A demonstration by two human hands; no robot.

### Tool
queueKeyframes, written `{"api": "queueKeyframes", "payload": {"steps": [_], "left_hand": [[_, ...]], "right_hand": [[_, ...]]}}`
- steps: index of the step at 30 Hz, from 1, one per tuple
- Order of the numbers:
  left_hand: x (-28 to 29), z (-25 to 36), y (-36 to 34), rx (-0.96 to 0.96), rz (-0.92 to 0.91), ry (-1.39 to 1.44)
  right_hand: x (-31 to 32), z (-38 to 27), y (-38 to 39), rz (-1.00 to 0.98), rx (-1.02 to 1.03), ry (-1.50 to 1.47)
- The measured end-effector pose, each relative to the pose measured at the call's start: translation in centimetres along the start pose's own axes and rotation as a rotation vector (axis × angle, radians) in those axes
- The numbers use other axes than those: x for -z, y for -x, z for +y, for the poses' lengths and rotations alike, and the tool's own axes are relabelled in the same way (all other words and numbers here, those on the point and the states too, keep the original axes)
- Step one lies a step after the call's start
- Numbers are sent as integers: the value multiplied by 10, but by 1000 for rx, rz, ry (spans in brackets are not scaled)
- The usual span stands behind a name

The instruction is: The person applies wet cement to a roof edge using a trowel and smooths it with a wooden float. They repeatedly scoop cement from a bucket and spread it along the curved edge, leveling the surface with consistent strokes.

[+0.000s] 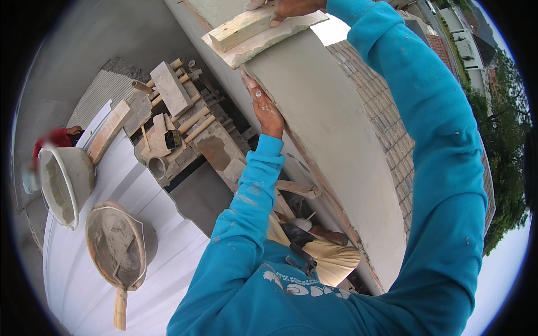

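At twelve o'clock, near the upper rim of the head view, the right hand (294,7) presses on a wooden plaster float (260,33); its fingers lie over the block handle on the float's back, closed down on it, though the hand is partly cut by the rim. Float sits flat against the top edge of a grey, freshly plastered wall (336,145) that runs from twelve toward five o'clock.

Just below the float, toward centre, the left hand (264,109) rests against the wall's edge, fingers stretched out and together, holding nothing. Both arms wear blue sleeves (437,140) flecked with mortar.

Toward ten o'clock, well below the wall: a scaffold platform of planks and bamboo poles (185,120), a pale block (171,88) lying on it.

At eight o'clock, on white corrugated sheeting (168,224), a round pan of grey mortar (116,246) with a trowel resting in it, wooden handle pointing to seven o'clock. Just beside it at nine o'clock, a grey bucket (64,182) smeared with mortar inside.

Beyond it at the left rim, another person in red, blurred.

Three o'clock: tiled roof (392,129), trees farther out.
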State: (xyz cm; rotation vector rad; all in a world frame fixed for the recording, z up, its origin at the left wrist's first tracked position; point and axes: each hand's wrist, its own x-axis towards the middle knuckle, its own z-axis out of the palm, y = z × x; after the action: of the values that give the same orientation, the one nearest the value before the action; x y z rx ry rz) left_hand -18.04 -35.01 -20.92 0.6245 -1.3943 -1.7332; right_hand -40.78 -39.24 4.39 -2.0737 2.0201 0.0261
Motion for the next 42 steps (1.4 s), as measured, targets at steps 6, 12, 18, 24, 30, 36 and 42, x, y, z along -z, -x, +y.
{"api": "queueKeyframes", "payload": {"steps": [6, 12, 18, 24, 30, 36, 42], "left_hand": [[-25, 39, -3, 363, -224, 771], [-6, 5, -18, 28, -131, 51], [-12, 32, -18, 179, -214, 180], [-6, 15, -30, 123, -232, -61], [-2, 25, -30, 216, -220, -9], [-22, 19, -17, 94, -125, 36], [-19, 20, -16, 104, -98, -7]], "right_hand": [[-27, -109, 157, 98, -115, -66], [-39, -196, 257, 4, -163, -228], [-58, -266, 348, -69, -371, -369], [-77, -344, 431, -125, -560, -377], [-100, -429, 519, -210, -777, -415], [-82, -453, 556, -224, -989, -584], [-35, -330, 450, 260, -653, -399]]}}
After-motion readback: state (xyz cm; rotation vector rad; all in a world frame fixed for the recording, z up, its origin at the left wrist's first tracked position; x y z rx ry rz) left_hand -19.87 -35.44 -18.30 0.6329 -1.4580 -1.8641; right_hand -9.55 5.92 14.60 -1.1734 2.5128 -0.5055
